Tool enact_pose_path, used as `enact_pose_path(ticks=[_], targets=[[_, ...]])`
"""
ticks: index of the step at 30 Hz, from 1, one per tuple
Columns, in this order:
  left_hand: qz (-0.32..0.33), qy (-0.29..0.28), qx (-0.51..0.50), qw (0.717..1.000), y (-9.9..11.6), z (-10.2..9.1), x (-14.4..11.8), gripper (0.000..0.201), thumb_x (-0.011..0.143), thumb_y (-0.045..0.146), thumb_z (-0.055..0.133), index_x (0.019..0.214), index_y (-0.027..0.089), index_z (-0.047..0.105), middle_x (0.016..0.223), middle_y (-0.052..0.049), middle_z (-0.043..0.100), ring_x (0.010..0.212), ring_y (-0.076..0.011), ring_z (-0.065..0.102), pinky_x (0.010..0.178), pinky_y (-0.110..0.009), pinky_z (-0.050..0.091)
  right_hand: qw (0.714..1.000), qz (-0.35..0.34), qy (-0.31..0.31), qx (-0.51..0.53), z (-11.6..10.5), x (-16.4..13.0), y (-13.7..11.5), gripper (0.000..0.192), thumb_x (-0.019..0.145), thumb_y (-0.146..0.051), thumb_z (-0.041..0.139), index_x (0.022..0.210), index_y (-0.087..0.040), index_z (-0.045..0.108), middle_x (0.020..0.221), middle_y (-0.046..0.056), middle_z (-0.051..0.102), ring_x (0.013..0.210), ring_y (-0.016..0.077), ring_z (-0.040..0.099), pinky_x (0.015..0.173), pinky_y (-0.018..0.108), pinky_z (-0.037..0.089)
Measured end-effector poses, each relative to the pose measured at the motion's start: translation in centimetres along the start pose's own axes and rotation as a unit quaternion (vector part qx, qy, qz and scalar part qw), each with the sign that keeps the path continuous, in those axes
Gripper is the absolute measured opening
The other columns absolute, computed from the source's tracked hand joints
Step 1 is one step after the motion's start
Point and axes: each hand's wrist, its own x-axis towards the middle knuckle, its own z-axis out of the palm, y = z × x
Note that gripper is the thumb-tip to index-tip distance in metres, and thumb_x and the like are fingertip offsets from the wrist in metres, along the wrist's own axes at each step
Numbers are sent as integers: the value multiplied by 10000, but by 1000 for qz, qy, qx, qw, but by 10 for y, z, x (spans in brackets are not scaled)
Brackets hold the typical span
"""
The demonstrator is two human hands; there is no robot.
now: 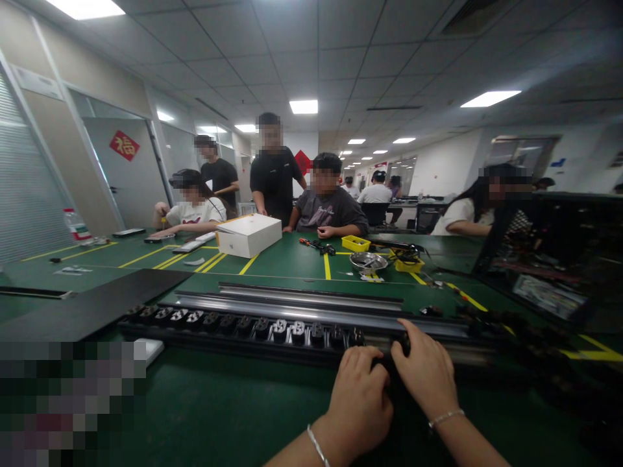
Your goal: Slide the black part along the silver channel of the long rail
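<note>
A: How far along is the row?
B: The long, narrow black channel (233, 344) lies across the green tabletop (204, 402), and small black socket-like blocks (261, 326) line it from the left end up to the fingers
A: And beyond them?
B: A greyish stretch (462, 353) runs on to the right with no blocks that I can make out, so I'd judge most of the row in place and that part left; whether the blocks are fixed down, I can't tell
A: The hands?
B: The bare left hand (360, 395) curls its fingers at the channel's near edge; any grip is hidden. The bare right hand (428, 370) reaches over, thumb and forefinger tips apart by something small and dark; I can't tell if it's held
A: Anything spare?
B: A jumble of dark pieces (540, 353) at right, too dim to sort
</note>
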Motion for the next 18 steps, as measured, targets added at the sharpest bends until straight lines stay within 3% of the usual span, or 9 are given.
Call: enact_pose_path(ticks=[9,18], targets=[[5,-8,13,1000,0,-1,0,241,683,61,515,870,198,577,1196,-57,523,1091,-230,464,985,-443,390,1000,20,-2,-15,-5,2,4,442,807,-253,395,1222,-161,517,1069,107,664,996,229,598,952,401,371],[-3,3,7,1000,1,-1,-1,211,698,58,513,849,195,566,1211,-44,525,1115,-215,458,1009,-409,371,999,47,-13,-25,-8,4,11,457,804,-248,374,1234,-170,509,1070,106,660,1013,228,590,959,405,357]])
